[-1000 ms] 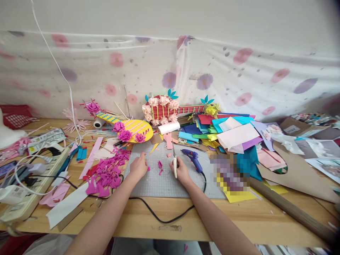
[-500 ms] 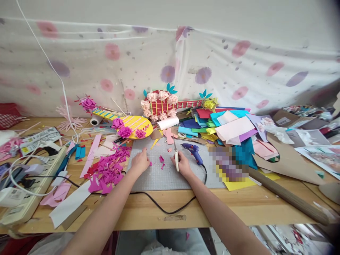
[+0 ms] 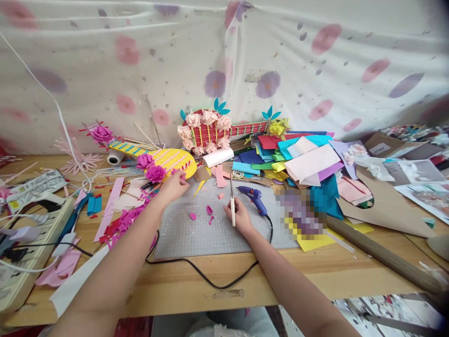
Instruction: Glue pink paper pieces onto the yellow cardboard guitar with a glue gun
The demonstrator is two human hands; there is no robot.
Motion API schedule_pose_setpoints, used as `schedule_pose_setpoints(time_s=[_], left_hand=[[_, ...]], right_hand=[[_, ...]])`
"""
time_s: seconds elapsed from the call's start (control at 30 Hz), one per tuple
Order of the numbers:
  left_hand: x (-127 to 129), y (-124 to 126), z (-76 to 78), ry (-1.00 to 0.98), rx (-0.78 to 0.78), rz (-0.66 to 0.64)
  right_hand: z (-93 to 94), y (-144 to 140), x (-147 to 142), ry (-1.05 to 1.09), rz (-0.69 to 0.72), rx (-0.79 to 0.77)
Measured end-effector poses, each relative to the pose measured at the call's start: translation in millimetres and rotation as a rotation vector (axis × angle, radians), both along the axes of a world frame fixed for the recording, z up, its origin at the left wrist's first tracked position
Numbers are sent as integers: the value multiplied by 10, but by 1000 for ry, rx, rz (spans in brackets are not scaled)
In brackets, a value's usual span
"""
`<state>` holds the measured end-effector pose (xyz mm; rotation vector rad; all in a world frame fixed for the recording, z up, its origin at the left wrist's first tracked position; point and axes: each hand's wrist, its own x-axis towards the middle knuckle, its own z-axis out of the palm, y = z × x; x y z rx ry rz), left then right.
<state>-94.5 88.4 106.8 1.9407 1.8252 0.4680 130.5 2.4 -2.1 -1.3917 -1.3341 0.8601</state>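
Note:
My right hand [image 3: 240,215] rests over the grey cutting mat [image 3: 182,238], closed around white-handled scissors [image 3: 233,211] whose blades point away from me. My left hand [image 3: 174,187] is at the near edge of the yellow paper guitar [image 3: 180,161], over its lowest magenta flower. That flower is mostly covered, and whether my fingers grip it or only touch it is unclear. Small magenta paper scraps [image 3: 209,210] lie on the mat between my hands. A blue glue gun [image 3: 253,199] lies just right of the scissors.
A red paper guitar [image 3: 210,133] with pale roses leans at the back. Coloured paper sheets [image 3: 312,164] pile up to the right, near a brown tube [image 3: 379,255]. Magenta scraps [image 3: 128,220] and a power strip [image 3: 38,262] lie left. A black cable [image 3: 206,276] loops along the front.
My left hand has moved from the mat's left side up to the yellow guitar's edge. The right hand still holds the scissors in nearly the same place. The view has tilted down slightly.

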Motion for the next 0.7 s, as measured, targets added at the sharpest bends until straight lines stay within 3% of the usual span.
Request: schedule_pose_setpoints(time_s=[0.07,0.2,0.27,0.33,0.43,0.53,0.7], left_hand=[[54,300,241,-41,118,11],[271,937,854,-29,497,43],[410,1214,1126,46,605,21],[538,1458,1299,135,641,-50],[678,1783,1338,254,578,-198],[755,2040,1214,380,506,-281],[828,2250,1062,465,501,-271]], right_hand=[[-13,7,1,27,7,-14],[-39,20,0,63,-2,-49],[-40,23,-2,75,1,-68],[-34,25,-4,101,13,-89],[-14,25,-4,123,10,-120],[11,25,3,117,0,-145],[21,24,10,115,6,-156]])
